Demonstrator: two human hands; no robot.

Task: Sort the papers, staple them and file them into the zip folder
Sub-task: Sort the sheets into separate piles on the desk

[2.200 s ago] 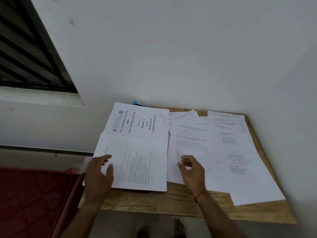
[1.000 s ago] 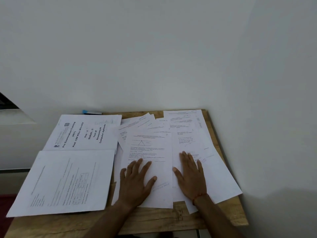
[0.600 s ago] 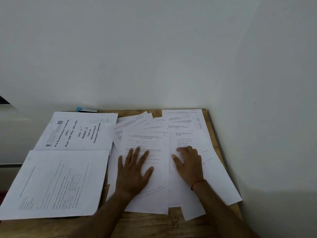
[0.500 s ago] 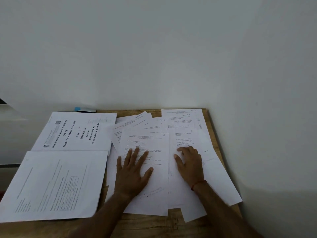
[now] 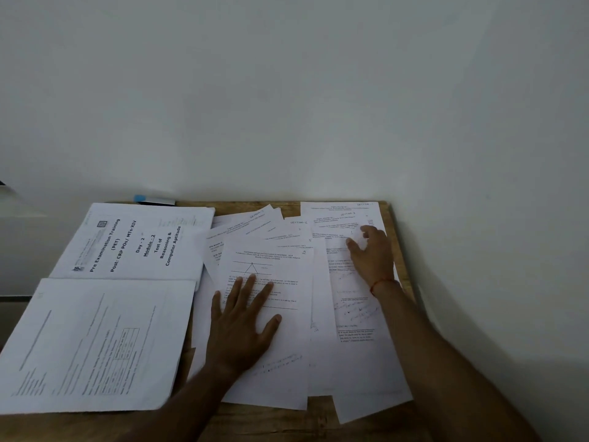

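The left hand (image 5: 244, 325) lies flat, palm down and fingers spread, on a diagram sheet (image 5: 274, 267) that tops the loose sheets (image 5: 322, 362) in the middle of the tabletop (image 5: 287, 422). It grips nothing. The flat press probably pins that part of the spread so it does not slide while the other hand works.

The right hand (image 5: 373, 257) reaches to the far right, its fingers lightly bent and their tips resting on the upper part of the right-hand pile (image 5: 357, 314). No pinch shows, so it seems to be touching or nudging the paper rather than lifting it. The far ends of the loose sheets are fanned apart, so handwritten section labels and numbers show in their corners. This is likely deliberate, to let the order be read at a glance, and the sorting step appears to be in hand with nothing stapled yet.

To the left, a cover booklet (image 5: 137, 244) with a bold training title lies turned sideways at the far side. A printed set (image 5: 95, 346) lies nearer and overhangs the tabletop's left edge. These two look set aside from the unsorted spread.

A blue-tipped object (image 5: 153, 200) peeks out behind the booklet at the far edge. Whether it is the stapler, the zip folder or something else cannot be told, and no zip folder is clearly in view.

The tabletop is bare wood and small, pushed into a corner. A plain pale wall (image 5: 287, 90) stands behind it and to its right, and the light is dim. A red thread (image 5: 381, 283) circles the right wrist.
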